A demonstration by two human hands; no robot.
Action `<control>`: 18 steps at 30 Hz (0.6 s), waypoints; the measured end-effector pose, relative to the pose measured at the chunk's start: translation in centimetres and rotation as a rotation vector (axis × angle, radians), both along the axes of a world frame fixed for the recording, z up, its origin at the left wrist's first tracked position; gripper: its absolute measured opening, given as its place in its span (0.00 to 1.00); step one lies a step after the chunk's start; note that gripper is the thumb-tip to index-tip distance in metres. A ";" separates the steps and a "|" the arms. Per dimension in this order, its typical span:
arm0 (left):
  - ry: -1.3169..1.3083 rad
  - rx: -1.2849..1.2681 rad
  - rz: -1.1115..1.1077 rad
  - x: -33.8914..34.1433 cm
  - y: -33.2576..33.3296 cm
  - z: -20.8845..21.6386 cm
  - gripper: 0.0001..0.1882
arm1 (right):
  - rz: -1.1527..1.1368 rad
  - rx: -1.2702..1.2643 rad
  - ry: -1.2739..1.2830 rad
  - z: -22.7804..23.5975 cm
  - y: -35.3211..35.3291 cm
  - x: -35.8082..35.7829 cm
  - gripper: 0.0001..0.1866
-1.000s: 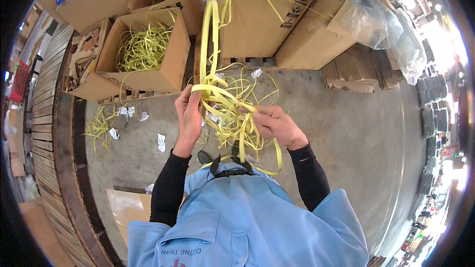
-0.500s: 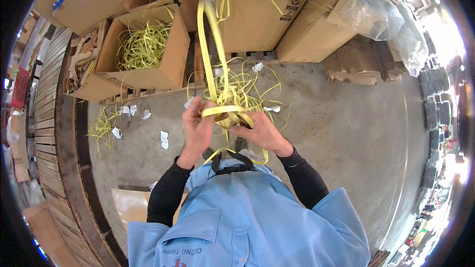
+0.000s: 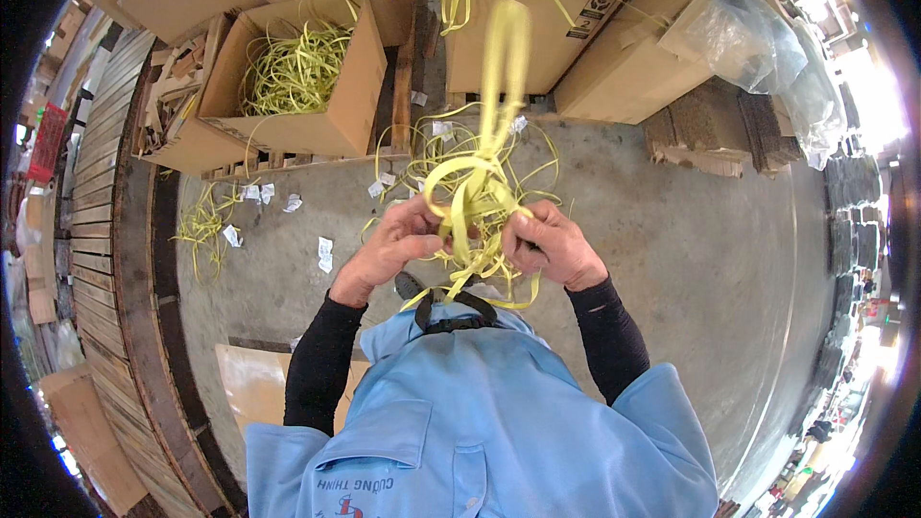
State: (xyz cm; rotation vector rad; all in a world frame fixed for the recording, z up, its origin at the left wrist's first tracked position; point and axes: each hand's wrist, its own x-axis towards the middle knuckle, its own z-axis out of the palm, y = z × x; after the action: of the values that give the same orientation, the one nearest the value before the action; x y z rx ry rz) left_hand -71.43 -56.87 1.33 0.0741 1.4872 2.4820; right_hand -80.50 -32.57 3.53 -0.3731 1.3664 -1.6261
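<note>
A tangled bundle of flat yellow plastic strapping (image 3: 470, 194) is held up in front of my waist. Curled fingers of my left hand (image 3: 395, 242) grip its left side. My right hand (image 3: 554, 245) pinches a piece of the strap on the right, thumb pressed against the fingers. One long loop stands up from the bundle and is smeared by motion. Lower strands hang toward my waist. Behind the bundle, more loose yellow strapping lies on the concrete floor, partly hidden by it.
An open cardboard box (image 3: 288, 86) full of yellow strapping stands at the far left on a pallet. Large cartons (image 3: 523, 29) stand ahead, with stacked cardboard (image 3: 700, 125) to their right. Paper scraps (image 3: 325, 254) and a small strap pile (image 3: 206, 225) lie on the floor. A slatted conveyor (image 3: 91, 221) runs along the left.
The bundle has shifted right, its tall loop swinging to the right. My hands have moved a little apart, the right one now pinching a strap at the bundle's right side.
</note>
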 end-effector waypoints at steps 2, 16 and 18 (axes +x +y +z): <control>0.045 -0.068 0.098 -0.3 -0.4 0.1 0.17 | -0.081 -0.056 -0.112 -0.1 -0.2 0.0 0.24; 0.741 -1.154 0.216 0.1 1.6 1.1 0.07 | -0.402 0.085 0.566 -1.5 -4.3 3.3 0.29; 0.734 -1.196 0.156 0.0 1.4 0.9 0.06 | -0.438 0.139 0.621 -2.0 -4.1 3.1 0.21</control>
State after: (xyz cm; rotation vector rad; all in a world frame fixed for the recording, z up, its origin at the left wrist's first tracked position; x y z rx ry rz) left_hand -71.44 -55.51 2.28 0.6902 3.0747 1.2566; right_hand -77.39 -36.68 1.53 -0.5527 2.1352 -1.8300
